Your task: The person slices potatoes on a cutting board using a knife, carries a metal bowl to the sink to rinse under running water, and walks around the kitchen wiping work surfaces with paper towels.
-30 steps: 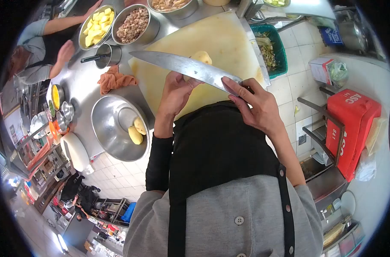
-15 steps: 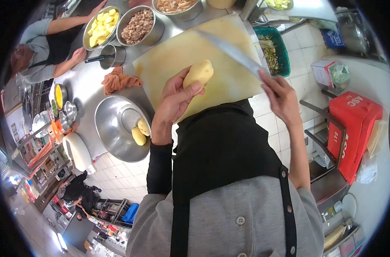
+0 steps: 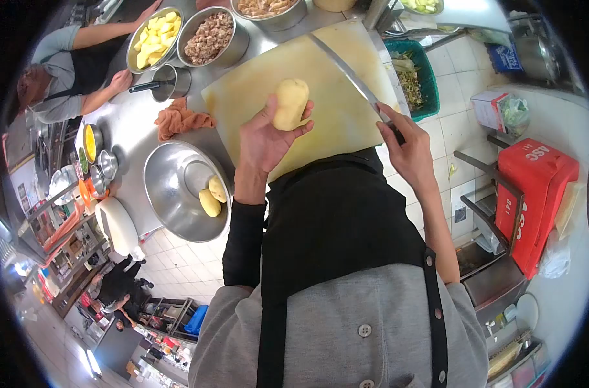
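Note:
A peeled potato [image 3: 290, 103] rests in the fingers of my left hand [image 3: 267, 137], raised above the yellowish cutting board [image 3: 243, 97]. My right hand [image 3: 407, 145] grips the handle of a large knife [image 3: 351, 74], whose blade reaches up and left over the right part of the board. Knife and potato are apart. To the left of the board, a wide metal bowl [image 3: 168, 194] has a few peeled potatoes [image 3: 210, 197] in it.
Bowls of cut potato [image 3: 155, 40] and chopped meat [image 3: 208, 39] stand at the back, near a small pan [image 3: 171, 83] and an orange cloth [image 3: 181, 121]. A co-worker's hand [image 3: 120, 81] is by the potato bowl. A green bin [image 3: 427, 84] stands right of the board.
Earlier the knife lay across both hands over the board. It has since swung to the right in my right hand, and my left hand has lifted the potato and turned it upright.

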The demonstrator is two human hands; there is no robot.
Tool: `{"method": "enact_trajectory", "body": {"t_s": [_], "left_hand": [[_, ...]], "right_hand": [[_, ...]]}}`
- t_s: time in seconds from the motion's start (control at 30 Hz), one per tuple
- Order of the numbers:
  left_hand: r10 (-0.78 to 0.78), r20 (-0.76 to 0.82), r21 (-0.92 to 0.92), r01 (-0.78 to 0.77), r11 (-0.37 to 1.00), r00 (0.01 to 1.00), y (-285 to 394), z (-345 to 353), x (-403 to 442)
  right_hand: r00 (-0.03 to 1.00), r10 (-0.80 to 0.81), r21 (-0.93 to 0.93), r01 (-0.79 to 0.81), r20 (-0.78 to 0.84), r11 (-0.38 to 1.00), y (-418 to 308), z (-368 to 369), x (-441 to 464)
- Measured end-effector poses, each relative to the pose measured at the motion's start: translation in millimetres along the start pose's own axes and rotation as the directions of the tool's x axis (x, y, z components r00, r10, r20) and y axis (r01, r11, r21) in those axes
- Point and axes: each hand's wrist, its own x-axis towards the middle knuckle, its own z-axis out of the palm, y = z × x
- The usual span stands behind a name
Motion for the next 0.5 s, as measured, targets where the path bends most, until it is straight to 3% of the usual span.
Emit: {"method": "enact_trajectory", "body": {"t_s": [0.03,0.07,0.17,0.2,0.23,0.3,0.4,0.5], "left_hand": [[-0.024,0.004,-0.118,0.025,0.993,1.0,1,-3,1],[-0.003,-0.012,-0.142,0.001,0.99,1.0,2,-2,2],[0.054,-0.051,-0.186,-0.062,0.981,0.997,5,0,3],[0.064,-0.053,-0.189,-0.073,0.979,0.997,6,-1,3],[0.073,-0.052,-0.194,-0.082,0.978,0.996,7,-1,3],[0.08,-0.034,-0.142,-0.084,0.986,0.996,11,-3,2],[0.142,-0.061,-0.005,-0.143,0.99,0.988,19,3,1],[0.151,-0.061,0.065,-0.147,0.987,0.987,22,-2,-3]], "right_hand": [[0.998,0.055,0.034,-0.055,0.011,0.998,9,3,1],[0.995,0.082,0.052,-0.085,0.064,0.995,20,2,2],[0.959,0.25,0.367,-0.282,0.132,0.886,35,4,5],[0.937,0.292,0.374,-0.345,0.193,0.861,29,-6,12],[0.94,0.307,0.381,-0.341,0.149,0.859,34,-13,21],[0.962,0.155,0.087,-0.139,-0.226,0.987,56,-9,44],[0.99,0.138,0.062,-0.136,-0.025,0.989,50,-20,48],[0.935,0.34,0.375,-0.282,-0.099,0.883,49,-17,55]]}}
